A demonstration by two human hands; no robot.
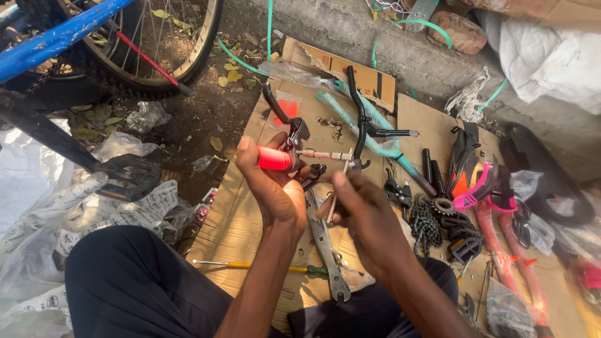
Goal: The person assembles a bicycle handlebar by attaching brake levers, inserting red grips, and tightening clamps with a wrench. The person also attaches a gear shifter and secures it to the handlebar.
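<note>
I count two hands of mine, the left hand (275, 188) and the right hand (366, 216). One red handlebar grip (275, 158). One black brake lever (285, 116). One flat steel wrench (325, 244). One yellow-handled screwdriver (263, 266). One bicycle wheel (159, 44) beside one blue frame tube (56, 37). One black pedal (128, 175). One toothed sprocket (444, 205). One teal frame tube (375, 134). Two pink frame tubes (510, 263). One brick (457, 31).

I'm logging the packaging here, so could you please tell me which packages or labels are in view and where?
Cardboard box flap: top centre, brown with orange print.
Printed plastic wrap: left of the knee, clear-white with dark round marks.
Small packet: by the cardboard's left edge, red and white.
Clear bag: above the left hand, orange pieces inside.
</note>
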